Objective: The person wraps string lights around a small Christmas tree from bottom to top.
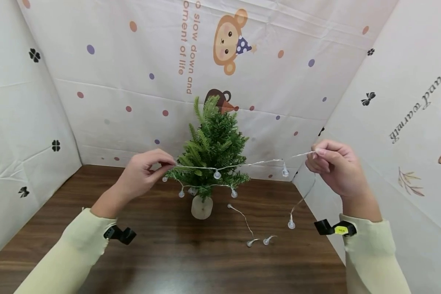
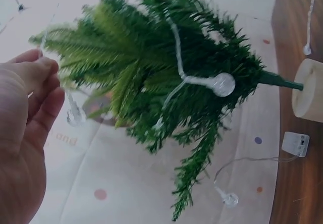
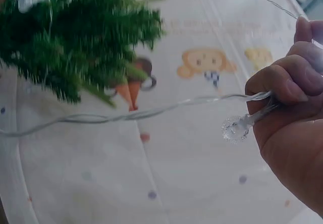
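Observation:
A small green artificial Christmas tree point(image 1: 218, 143) stands on a round pale wooden base point(image 1: 202, 207). Between my hands a string of lights point(image 1: 250, 164) with clear round bulbs stretches across the tree's front. My left hand point(image 1: 144, 171) pinches the wire at the tree's left side, thumb against fingers. Off to the right of the tree, my right hand point(image 1: 336, 167) pinches the wire too, and a bulb point(image 1: 291, 223) dangles below it. In the right wrist view another bulb point(image 3: 236, 129) sticks out beneath the curled fingers. A lower strand with bulbs point(image 1: 234, 192) crosses the lower branches.
The string's loose end with bulbs point(image 1: 250, 243) lies on the dark wooden table point(image 1: 161, 253), right of the base. A small white battery box point(image 2: 295, 144) is near the base in the left wrist view. Printed cloth walls point(image 1: 132, 57) enclose the back and sides.

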Demonstrator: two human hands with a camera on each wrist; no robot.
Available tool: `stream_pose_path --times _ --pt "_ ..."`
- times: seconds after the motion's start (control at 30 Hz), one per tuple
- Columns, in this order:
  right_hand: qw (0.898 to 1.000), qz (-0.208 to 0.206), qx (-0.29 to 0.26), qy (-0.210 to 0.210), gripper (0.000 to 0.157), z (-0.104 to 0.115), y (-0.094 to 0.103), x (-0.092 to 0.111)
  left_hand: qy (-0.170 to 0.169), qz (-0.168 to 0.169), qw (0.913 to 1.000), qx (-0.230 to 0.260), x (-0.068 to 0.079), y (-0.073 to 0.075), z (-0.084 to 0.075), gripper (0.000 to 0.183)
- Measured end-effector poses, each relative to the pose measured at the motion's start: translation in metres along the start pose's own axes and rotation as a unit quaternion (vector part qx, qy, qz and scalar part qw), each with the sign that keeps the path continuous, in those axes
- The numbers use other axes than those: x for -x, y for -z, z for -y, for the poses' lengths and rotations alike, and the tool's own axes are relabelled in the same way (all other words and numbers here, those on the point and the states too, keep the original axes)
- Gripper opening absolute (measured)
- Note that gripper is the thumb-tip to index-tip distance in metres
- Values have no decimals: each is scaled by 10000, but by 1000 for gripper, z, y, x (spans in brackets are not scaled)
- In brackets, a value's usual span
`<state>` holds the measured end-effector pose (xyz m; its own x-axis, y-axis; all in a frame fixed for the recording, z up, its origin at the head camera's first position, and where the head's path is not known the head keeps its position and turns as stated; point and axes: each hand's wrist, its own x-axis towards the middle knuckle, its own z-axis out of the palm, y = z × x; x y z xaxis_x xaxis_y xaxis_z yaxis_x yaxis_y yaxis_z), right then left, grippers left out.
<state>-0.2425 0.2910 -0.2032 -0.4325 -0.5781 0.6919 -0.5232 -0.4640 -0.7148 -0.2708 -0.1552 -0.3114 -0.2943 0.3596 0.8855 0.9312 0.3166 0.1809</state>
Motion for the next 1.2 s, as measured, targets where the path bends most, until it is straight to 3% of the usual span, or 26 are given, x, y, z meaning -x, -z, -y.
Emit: stream_pose_path --times 0.1,0.23,0.33,0.4,0.6,0.83,1.03,1.1,1.2 --pt "9995 -260 67 -188 35 -1 16 5 -347 57 9981 -496 -1 -10 -3 29" --pt "9962 -659 243 -510 37 -6 37 8 -674 -160 9926 -999 -1 -23 -10 8" --pt "9921 -961 308 -744 36 -11 53 10 -748 -309 9891 -1229 -1 -32 -14 15" --pt "9888 -1173 280 -879 35 -14 61 8 -717 -367 9882 -1305 -1 -37 -15 8" --pt "9771 -1675 332 -1269 27 -24 75 -4 -575 -420 9862 -1497 -2 -44 -18 22" --pt "9755 -1696 329 -1364 29 -26 83 -12 -750 -503 9840 -1539 -8 -43 -28 21" --pt "9553 -2205 831 -1786 24 -28 88 -16 -1030 -689 9846 -1234 -37 -49 -50 13" --pt "9479 -2370 965 -1898 23 -29 91 -18 -967 -593 9870 -1141 -54 -54 -60 12" --pt "9394 -2538 1140 -2002 21 -33 96 -20 -628 -152 9916 -1124 -83 -66 -73 12"
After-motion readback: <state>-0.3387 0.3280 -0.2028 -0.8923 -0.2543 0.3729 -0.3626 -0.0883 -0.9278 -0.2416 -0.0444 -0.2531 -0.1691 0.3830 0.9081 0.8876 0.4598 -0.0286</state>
